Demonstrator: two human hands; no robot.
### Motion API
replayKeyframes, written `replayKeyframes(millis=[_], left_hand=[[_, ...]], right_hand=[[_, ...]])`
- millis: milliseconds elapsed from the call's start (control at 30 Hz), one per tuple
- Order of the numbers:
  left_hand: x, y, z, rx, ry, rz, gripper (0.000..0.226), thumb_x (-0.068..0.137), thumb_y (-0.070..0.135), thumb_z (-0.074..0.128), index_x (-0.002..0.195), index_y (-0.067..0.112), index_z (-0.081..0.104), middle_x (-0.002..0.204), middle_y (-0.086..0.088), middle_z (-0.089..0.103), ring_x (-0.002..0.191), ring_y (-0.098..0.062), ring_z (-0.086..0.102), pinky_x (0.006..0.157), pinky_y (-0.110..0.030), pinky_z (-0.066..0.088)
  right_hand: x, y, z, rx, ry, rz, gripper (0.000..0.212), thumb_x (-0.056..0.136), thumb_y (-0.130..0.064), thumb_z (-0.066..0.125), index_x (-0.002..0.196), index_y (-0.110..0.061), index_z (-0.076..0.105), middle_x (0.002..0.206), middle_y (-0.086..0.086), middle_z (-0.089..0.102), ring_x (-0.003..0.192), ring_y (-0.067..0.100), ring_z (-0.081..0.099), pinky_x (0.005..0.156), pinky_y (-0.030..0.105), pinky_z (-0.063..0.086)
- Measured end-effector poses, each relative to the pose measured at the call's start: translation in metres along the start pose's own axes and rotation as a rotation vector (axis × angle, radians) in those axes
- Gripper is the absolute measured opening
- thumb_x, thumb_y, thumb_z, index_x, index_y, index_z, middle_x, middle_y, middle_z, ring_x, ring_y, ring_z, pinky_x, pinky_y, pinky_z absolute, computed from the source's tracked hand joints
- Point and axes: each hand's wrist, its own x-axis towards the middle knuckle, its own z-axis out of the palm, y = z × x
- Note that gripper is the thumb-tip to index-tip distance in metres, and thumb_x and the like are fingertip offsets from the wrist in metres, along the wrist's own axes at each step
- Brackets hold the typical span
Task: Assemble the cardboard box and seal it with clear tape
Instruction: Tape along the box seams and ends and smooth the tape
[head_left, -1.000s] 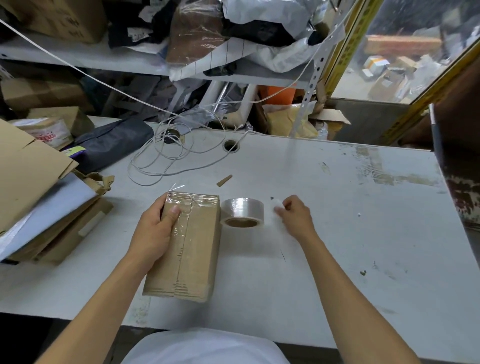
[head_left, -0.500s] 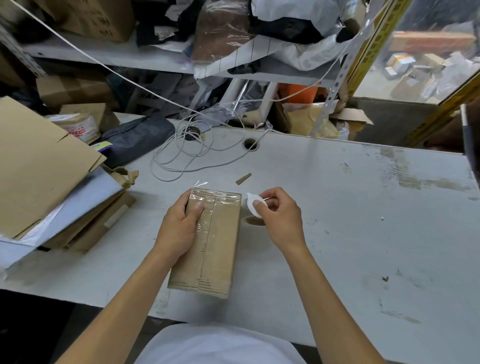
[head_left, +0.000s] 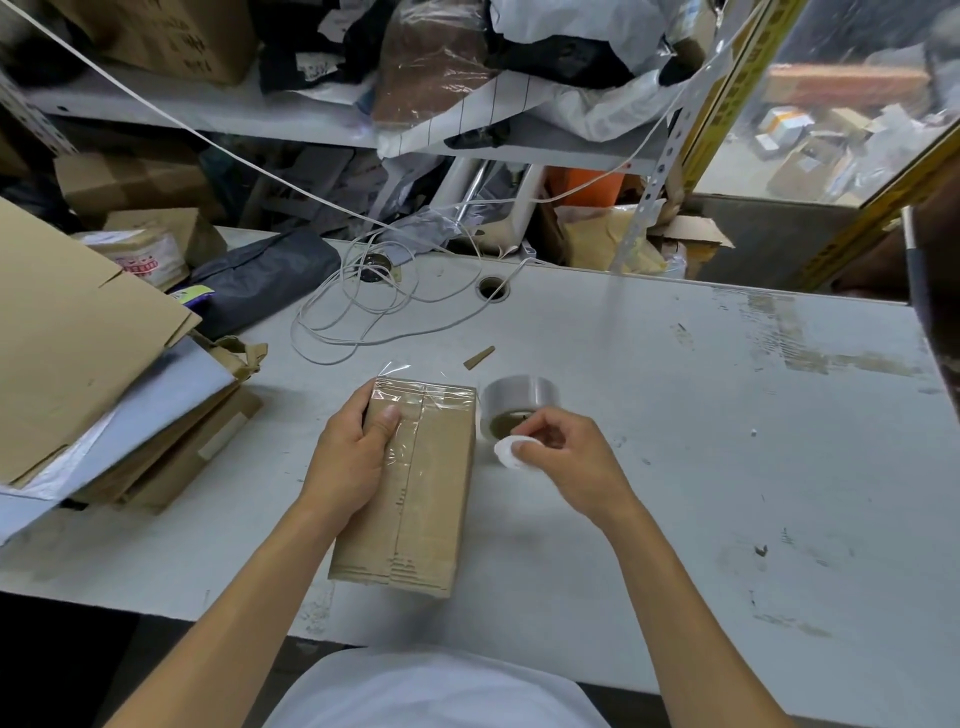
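A flat brown cardboard box (head_left: 426, 499) lies on the white table (head_left: 701, 441), clear tape running along its middle seam and sticking out past its far end. My left hand (head_left: 353, 452) grips the box's far left corner, thumb pressed on the taped top. Just right of the box stands a roll of clear tape (head_left: 517, 402). My right hand (head_left: 566, 457) hovers in front of the roll and pinches a small white round piece (head_left: 511, 451) between fingers and thumb.
Flattened cardboard and sheets (head_left: 93, 374) are stacked at the table's left. A coiled white cable (head_left: 363, 312) and a cable hole (head_left: 492, 287) lie behind the box, with a small cardboard scrap (head_left: 479, 357) near them. Cluttered shelves stand beyond the far edge.
My right hand drew back toward me with the white piece, uncovering the tape roll. My left hand kept its grip on the box.
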Motion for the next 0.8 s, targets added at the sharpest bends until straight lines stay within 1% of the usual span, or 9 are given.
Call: replayKeyframes(millis=[100,167,233,300,400,500,600,667,800], left_hand=[[0.001,-0.002,0.0,-0.005,0.002,0.006,0.035,0.103,0.031,0.045,0.138,0.031,0.051,0.118,0.01,0.066,0.107,-0.008,0.06,0.077,-0.018,0.041],[0.002,-0.002,0.0,-0.004,0.004,0.01,0.033,0.103,0.03,0.045,0.135,0.031,0.053,0.117,0.01,0.067,0.106,-0.008,0.061,0.078,-0.019,0.041],[0.002,-0.002,0.001,-0.004,0.01,0.016,0.033,0.103,0.029,0.046,0.134,0.031,0.055,0.116,0.011,0.067,0.105,-0.007,0.061,0.079,-0.02,0.042],[0.001,-0.002,0.001,-0.004,0.015,0.018,0.032,0.103,0.029,0.046,0.134,0.031,0.055,0.114,0.012,0.067,0.102,-0.005,0.061,0.079,-0.022,0.043],[0.0,0.0,0.001,-0.013,0.024,0.017,0.032,0.103,0.029,0.046,0.134,0.031,0.055,0.111,0.013,0.067,0.099,-0.004,0.061,0.077,-0.022,0.043],[0.0,0.001,0.0,-0.033,0.021,0.017,0.03,0.103,0.028,0.046,0.131,0.033,0.055,0.105,0.018,0.067,0.093,-0.001,0.062,0.074,-0.022,0.044],[0.0,-0.001,-0.002,-0.05,0.011,0.023,0.031,0.102,0.029,0.048,0.132,0.033,0.055,0.108,0.016,0.067,0.097,-0.003,0.063,0.077,-0.024,0.046],[-0.001,-0.004,-0.004,-0.058,0.007,0.025,0.034,0.101,0.03,0.049,0.134,0.032,0.055,0.114,0.013,0.068,0.103,-0.007,0.063,0.084,-0.028,0.048],[-0.004,-0.01,-0.003,-0.08,-0.004,0.016,0.037,0.1,0.031,0.051,0.137,0.032,0.052,0.119,0.012,0.067,0.108,-0.008,0.062,0.091,-0.031,0.049]], right_hand=[[0.003,0.017,-0.018,0.113,0.255,0.057,0.005,0.084,-0.013,0.073,0.084,-0.012,0.068,0.067,-0.004,0.066,0.064,0.009,0.06,0.065,0.025,0.047],[0.006,0.037,-0.026,0.065,0.387,0.156,0.012,0.085,-0.018,0.073,0.086,-0.01,0.064,0.07,0.0,0.069,0.061,0.013,0.063,0.066,0.034,0.051],[0.009,0.06,-0.025,-0.038,0.396,0.263,0.016,0.086,-0.022,0.072,0.089,-0.009,0.063,0.08,0.005,0.072,0.063,0.014,0.066,0.068,0.036,0.054],[0.012,0.08,-0.021,-0.099,0.373,0.312,0.017,0.087,-0.021,0.071,0.092,-0.008,0.062,0.089,0.008,0.072,0.069,0.016,0.066,0.064,0.029,0.05],[0.016,0.099,-0.01,-0.308,0.352,0.28,0.024,0.086,-0.023,0.073,0.1,-0.007,0.062,0.102,0.009,0.064,0.09,0.024,0.061,0.075,0.03,0.045],[0.011,0.094,0.002,-0.393,0.399,0.292,0.033,0.087,-0.03,0.073,0.108,-0.009,0.059,0.114,0.008,0.052,0.091,0.023,0.056,0.078,0.028,0.04],[0.004,0.056,0.018,-0.253,0.503,0.105,0.012,0.089,-0.024,0.07,0.092,-0.013,0.067,0.099,0.003,0.062,0.085,0.017,0.06,0.074,0.024,0.041],[-0.005,0.02,0.032,-0.086,0.506,0.008,0.01,0.09,-0.023,0.069,0.081,-0.018,0.069,0.083,-0.004,0.067,0.075,0.007,0.061,0.068,0.016,0.043],[-0.015,-0.02,0.059,0.055,0.519,-0.064,0.009,0.088,-0.024,0.072,0.083,-0.017,0.075,0.076,-0.009,0.072,0.071,0.003,0.064,0.066,0.011,0.047]])
